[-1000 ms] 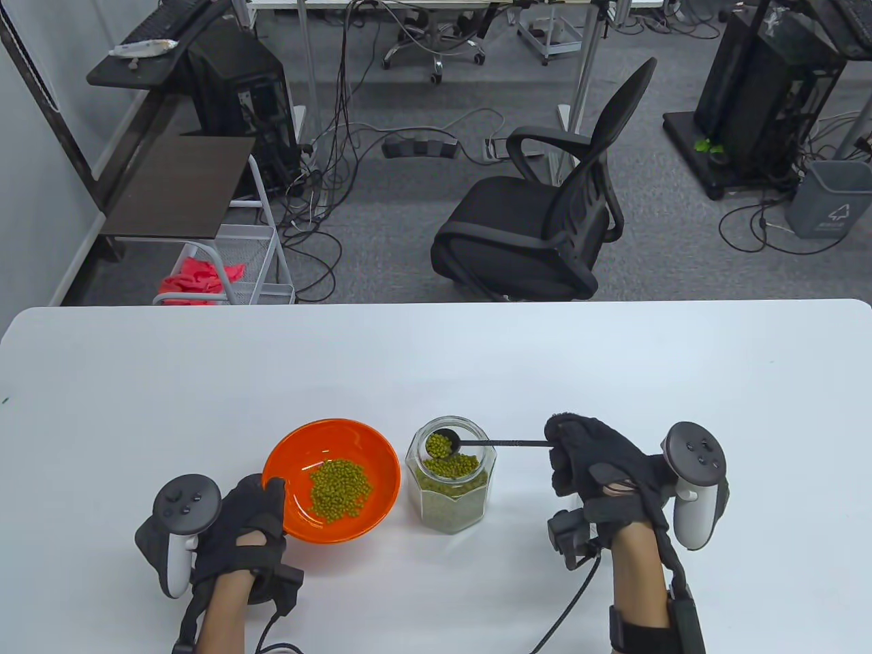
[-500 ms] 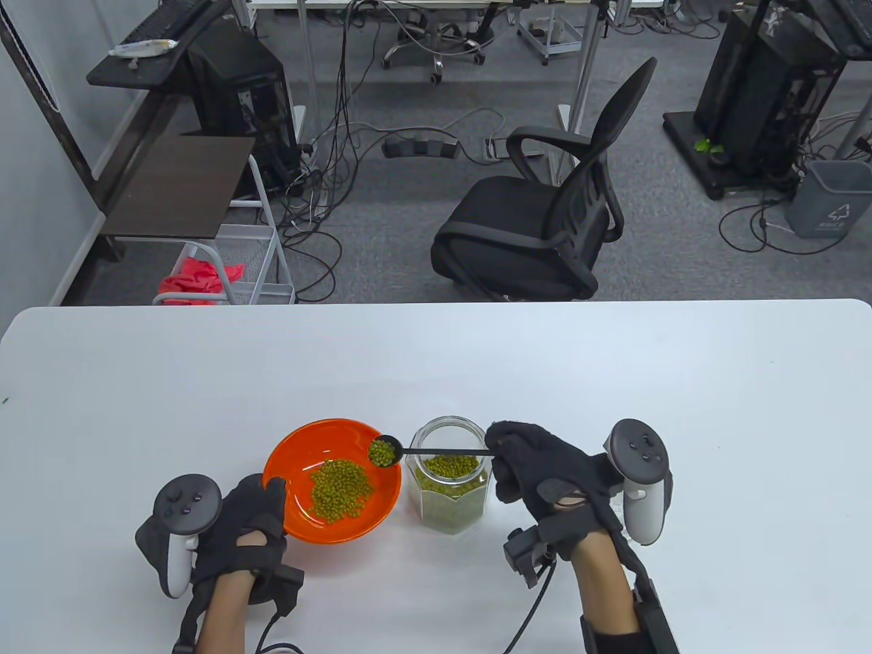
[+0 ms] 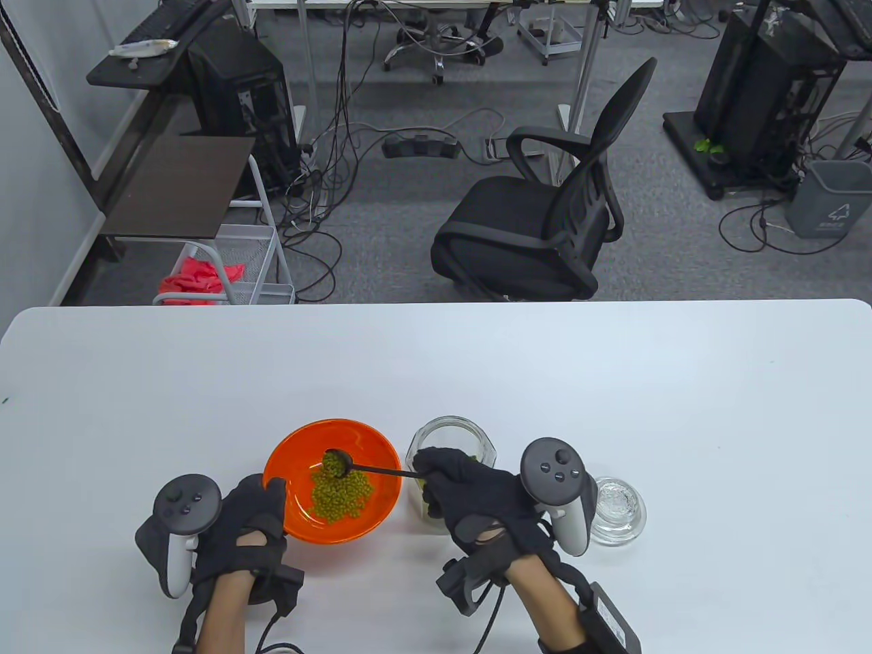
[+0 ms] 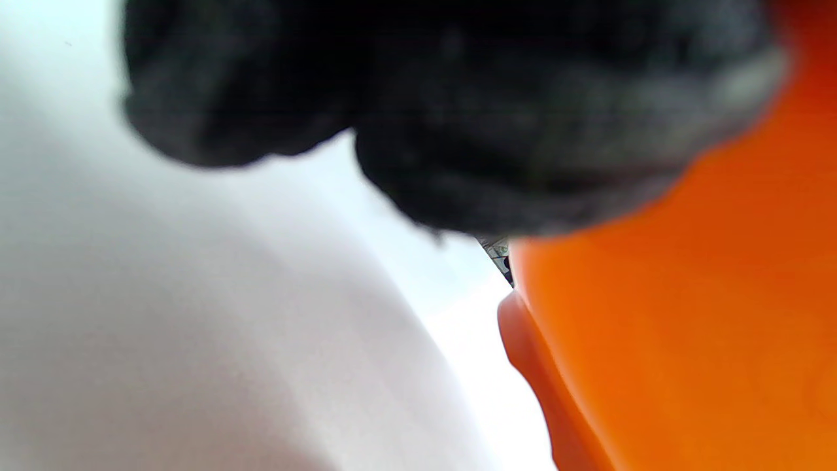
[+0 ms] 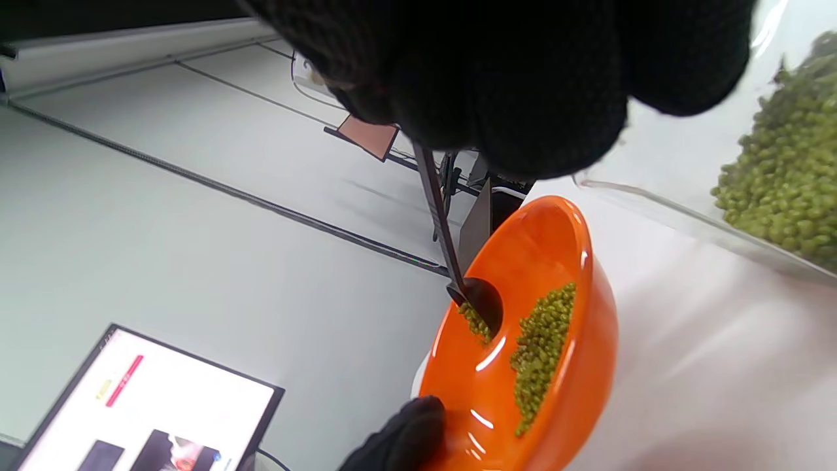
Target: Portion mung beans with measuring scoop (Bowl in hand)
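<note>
An orange bowl (image 3: 375, 490) holding a pile of mung beans (image 3: 340, 492) sits near the table's front edge. My left hand (image 3: 255, 511) grips its near-left rim, thumb over the edge; the left wrist view shows the bowl's orange wall (image 4: 686, 340) under blurred glove fingers (image 4: 458, 111). My right hand (image 3: 470, 494) pinches the handle of a black measuring scoop (image 3: 361, 466), whose head is tilted over the bowl with beans spilling out (image 5: 477, 314). The glass jar (image 3: 470, 436) of beans (image 5: 785, 183) stands right of the bowl, partly hidden by my right hand.
A clear glass lid (image 3: 618, 509) lies on the white table (image 3: 613, 381) right of my right hand. Beyond the far edge stand a black office chair (image 3: 545, 225) and a wire cart (image 3: 231, 272). A monitor (image 5: 131, 405) shows in the right wrist view.
My right hand carried the loaded scoop left from the jar mouth to above the bowl and tipped it. The glass lid came into view. The left hand and bowl stayed put.
</note>
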A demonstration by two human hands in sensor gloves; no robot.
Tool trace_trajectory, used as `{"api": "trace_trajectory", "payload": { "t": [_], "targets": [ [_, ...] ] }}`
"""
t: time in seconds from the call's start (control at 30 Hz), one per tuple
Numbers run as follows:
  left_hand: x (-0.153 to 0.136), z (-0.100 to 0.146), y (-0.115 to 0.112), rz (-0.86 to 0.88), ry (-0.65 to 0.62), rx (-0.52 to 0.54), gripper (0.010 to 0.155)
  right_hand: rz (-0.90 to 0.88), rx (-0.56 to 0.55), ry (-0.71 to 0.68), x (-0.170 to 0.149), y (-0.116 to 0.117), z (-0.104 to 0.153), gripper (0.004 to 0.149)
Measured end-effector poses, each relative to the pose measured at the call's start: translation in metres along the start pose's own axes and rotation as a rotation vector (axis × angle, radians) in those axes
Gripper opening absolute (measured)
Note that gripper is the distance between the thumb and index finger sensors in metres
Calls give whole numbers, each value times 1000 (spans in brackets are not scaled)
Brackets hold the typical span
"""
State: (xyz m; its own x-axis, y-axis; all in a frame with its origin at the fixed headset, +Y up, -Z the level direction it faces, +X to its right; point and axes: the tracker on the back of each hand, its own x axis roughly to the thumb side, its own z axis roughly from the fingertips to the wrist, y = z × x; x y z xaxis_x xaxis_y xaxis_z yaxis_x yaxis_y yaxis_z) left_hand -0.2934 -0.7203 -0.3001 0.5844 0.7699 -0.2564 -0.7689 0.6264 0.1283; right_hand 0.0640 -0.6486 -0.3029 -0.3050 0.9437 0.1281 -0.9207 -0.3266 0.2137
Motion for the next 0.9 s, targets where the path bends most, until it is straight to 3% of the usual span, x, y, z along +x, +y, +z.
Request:
{"api": "trace_trajectory", "payload": {
  "t": [0.37, 0.67, 0.9],
  "targets": [
    [0, 0, 0, 0, -1, -1, 52, 111, 16, -71, 8, 12, 3, 42],
    [0, 0, -1, -1, -1, -1, 52, 131, -25, -120, 21, -3, 9, 40],
    [-1, 0, 0, 0, 0, -1, 52, 94, -102, -122, 27, -26, 14, 41]
  ]
}}
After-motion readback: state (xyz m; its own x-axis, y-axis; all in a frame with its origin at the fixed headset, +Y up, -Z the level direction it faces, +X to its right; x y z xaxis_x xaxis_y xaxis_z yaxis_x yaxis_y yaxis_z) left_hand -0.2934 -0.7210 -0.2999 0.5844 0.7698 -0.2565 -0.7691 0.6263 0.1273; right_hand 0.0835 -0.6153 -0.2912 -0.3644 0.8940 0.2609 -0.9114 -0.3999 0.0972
